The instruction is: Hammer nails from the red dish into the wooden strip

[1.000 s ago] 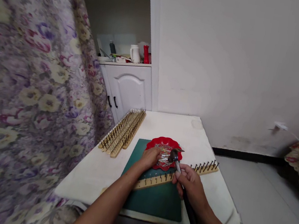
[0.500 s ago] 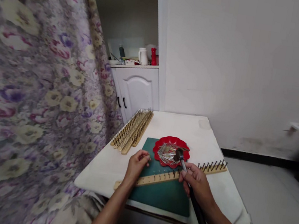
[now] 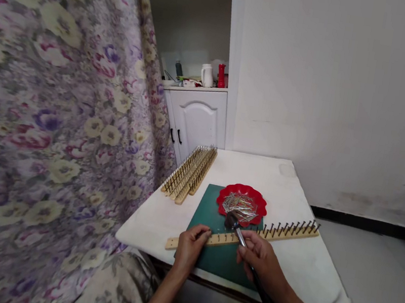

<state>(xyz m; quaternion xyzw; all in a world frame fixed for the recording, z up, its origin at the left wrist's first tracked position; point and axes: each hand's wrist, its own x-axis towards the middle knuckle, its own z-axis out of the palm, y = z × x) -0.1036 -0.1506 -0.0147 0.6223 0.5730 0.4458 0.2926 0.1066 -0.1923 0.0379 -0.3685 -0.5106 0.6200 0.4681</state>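
A long wooden strip (image 3: 291, 232) studded with nails along its right half lies across a green cutting mat (image 3: 216, 256) on the white table (image 3: 160, 221). My left hand (image 3: 191, 244) is closed in a pinch against the strip's bare left part, probably on a nail too small to make out. My right hand (image 3: 261, 258) grips a hammer (image 3: 236, 229) by its dark handle, the head hovering just above the strip. Behind it, a red scalloped dish (image 3: 242, 204) holds a pile of loose nails.
Several finished nail-studded strips (image 3: 189, 172) lie stacked at the table's far left. A floral curtain (image 3: 47, 111) hangs close on the left. White cabinet (image 3: 200, 118) with bottles stands behind, a white wall to the right, grey floor beyond the table's right edge.
My left hand left the red dish and came down to the strip's left part in a pinch. The hammer head dropped from over the dish toward the strip. The camera view shifted left.
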